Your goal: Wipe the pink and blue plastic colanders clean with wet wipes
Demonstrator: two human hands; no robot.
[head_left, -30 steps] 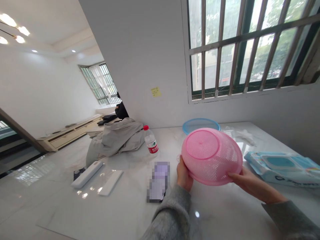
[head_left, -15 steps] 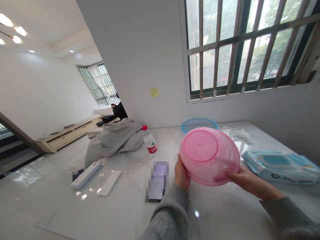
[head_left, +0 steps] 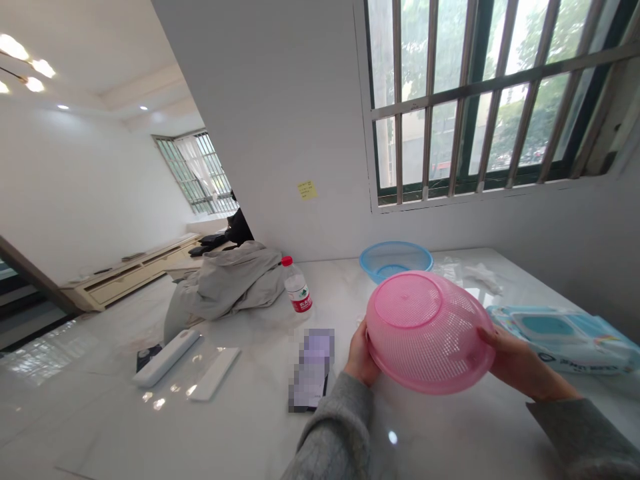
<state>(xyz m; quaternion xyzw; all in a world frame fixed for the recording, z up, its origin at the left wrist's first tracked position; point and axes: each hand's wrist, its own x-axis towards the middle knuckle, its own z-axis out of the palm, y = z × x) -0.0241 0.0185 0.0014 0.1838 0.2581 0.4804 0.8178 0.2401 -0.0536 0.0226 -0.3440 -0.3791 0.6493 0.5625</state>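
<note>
Basket (head_left: 427, 330), pink and mesh-walled, is held upside down between both hands, low over the table (head_left: 200, 427) on its near right part. A second ago it was higher and tipped, with its flat bottom turned toward the camera. Now the bottom faces more upward and the rim has come down closer to the marble, so the turning-over looks nearly complete. The left hand (head_left: 360, 353) grips the left rim, much as it did before. The right hand (head_left: 510, 363) has slid from the near lower edge round to the right rim and is closed on it there. With the basket lower, the blue basket (head_left: 395, 259) behind it shows more of its inside.

Just right of the right hand lies a pack of wipes (head_left: 565, 337). Beside the left hand is a phone (head_left: 313, 370), and farther left are two white bars (head_left: 167, 348). A bottle (head_left: 297, 287) and a grey jacket (head_left: 225, 283) stand back toward the wall.

The pink basket's inside is hidden, as are the fingers curled under its rim. Whether the rim touches the table cannot be told. The phone is pixelated, and the print on the wipes is too small to read. A dark-clothed person at the far window is mostly cut off by the wall.
</note>
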